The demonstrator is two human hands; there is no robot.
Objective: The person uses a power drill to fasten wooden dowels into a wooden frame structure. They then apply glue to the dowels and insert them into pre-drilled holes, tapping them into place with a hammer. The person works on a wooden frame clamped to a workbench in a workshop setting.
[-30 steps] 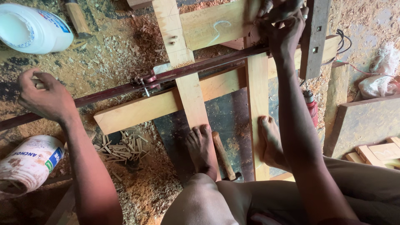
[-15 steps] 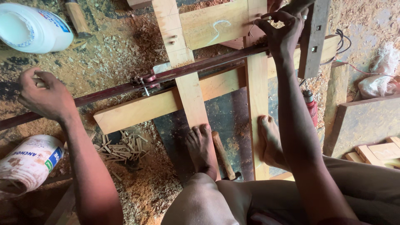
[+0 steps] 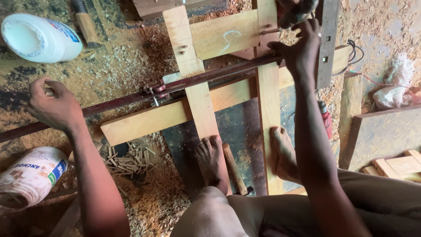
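L hand (image 3: 55,107), grip closed round the handle end of a long dark-red bar clamp (image 3: 197,81); fingers curled over it, only a pale bit of the handle shows under the knuckles. Below-left of that grip: white tub (image 3: 30,180) on its side w/ blue-green label, smeared w/ dirt. Above it, near the top-left corner: white plastic jug (image 3: 41,38) lying on the sawdust floor (image 3: 127,66), w/ a wooden tool handle (image 3: 85,26) just right of the jug. Below-right of the L grip: small heap of short wood pegs (image 3: 129,160) on the shavings.

The clamp bar runs from the L grip up & right, across a pale wooden frame (image 3: 199,101) of crossed rails lying flat on the floor; clamp's sliding jaw sits against the frame's left upright. Both bare feet press on the frame: left foot (image 3: 210,162) on the middle upright, right foot (image 3: 285,151) on the right one. A round wooden handle (image 3: 232,169) lies between them.

R hand (image 3: 300,50) reaches to the bar's far end at the frame's right upright, fingers spread & resting on the bar, grip wide, holding nothing that I can tell. Right of it: dark metal strip (image 3: 326,44), red tool (image 3: 325,118) partly hidden by the forearm, white bag (image 3: 394,87), dark board (image 3: 386,136).
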